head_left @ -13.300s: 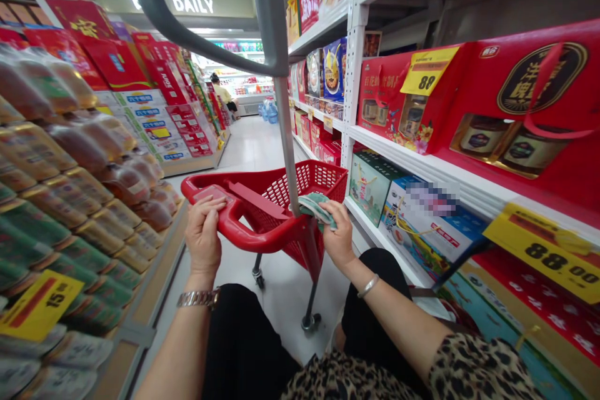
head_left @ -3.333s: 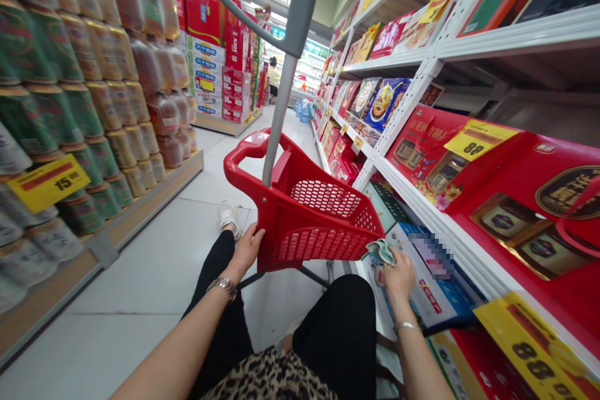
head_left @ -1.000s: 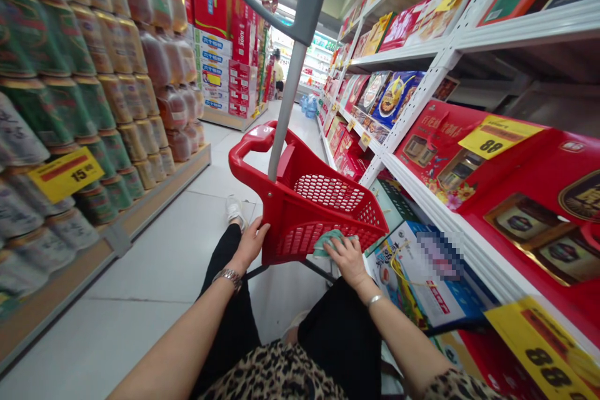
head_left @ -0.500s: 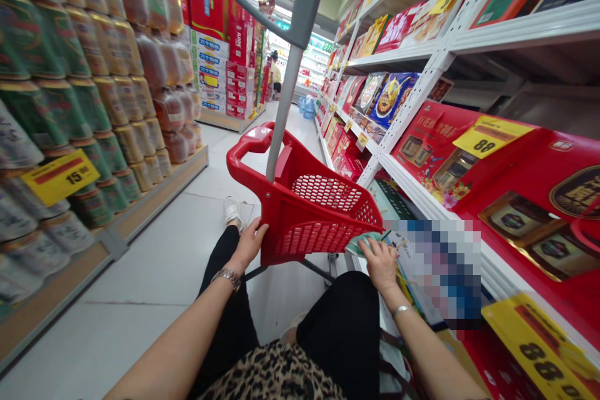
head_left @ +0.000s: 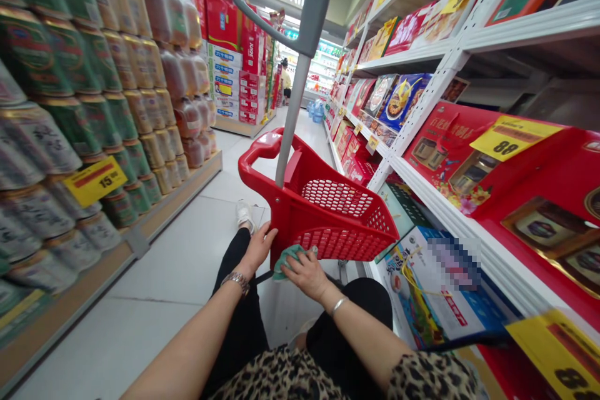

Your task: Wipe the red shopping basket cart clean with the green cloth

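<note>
A red plastic rolling shopping basket [head_left: 323, 212] with perforated sides stands in front of my knees, its grey pull handle [head_left: 307, 19] raised. With my left hand [head_left: 259, 250] I grip the basket's near left corner, the fingertips partly out of sight. My right hand [head_left: 307, 272] holds a crumpled green cloth [head_left: 284, 262] against the lower near side of the basket. Part of the cloth is hidden under the fingers.
Stacked can packs [head_left: 70, 131] line the left side on a low platform. White shelving [head_left: 422, 59] with red gift boxes [head_left: 469, 162] runs close along my right. A boxed item [head_left: 431, 287] lies low beside my right knee. A person [head_left: 285, 78] is far down the aisle.
My right hand has moved left with the cloth, from the basket's far right end to its near left lower side. The left hand stays on the corner. The view has shifted slightly.
</note>
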`<state>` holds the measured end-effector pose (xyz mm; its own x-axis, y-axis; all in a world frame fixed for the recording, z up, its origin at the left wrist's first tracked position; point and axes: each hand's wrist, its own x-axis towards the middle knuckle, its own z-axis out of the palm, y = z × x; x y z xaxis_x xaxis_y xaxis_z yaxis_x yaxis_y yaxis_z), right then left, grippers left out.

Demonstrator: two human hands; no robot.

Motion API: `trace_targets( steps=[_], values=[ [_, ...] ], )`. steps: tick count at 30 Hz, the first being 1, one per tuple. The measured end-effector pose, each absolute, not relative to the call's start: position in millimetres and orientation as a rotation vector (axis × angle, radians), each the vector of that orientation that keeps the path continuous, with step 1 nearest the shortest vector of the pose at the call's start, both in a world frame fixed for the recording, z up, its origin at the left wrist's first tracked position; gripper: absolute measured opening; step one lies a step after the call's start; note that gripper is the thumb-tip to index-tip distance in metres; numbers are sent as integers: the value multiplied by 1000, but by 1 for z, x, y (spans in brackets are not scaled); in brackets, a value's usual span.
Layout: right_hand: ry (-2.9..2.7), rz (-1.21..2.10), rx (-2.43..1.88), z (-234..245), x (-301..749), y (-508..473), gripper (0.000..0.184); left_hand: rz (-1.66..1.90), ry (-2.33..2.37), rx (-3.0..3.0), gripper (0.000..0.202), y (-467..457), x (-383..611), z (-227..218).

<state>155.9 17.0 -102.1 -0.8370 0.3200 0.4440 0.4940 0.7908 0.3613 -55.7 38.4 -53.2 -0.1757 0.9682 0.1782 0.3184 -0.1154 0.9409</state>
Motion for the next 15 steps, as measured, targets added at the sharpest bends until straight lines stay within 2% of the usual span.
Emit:
trace_targets(
  steps=[8, 15],
  values=[
    [-2741, -662, -814, -89, 220, 28, 23, 1293, 1489, 1447, 50, 37, -59, -52],
    [-2781, -695, -1266, -61, 307, 19, 35, 1291, 1474, 1445, 54, 41, -61, -54]
  ],
)
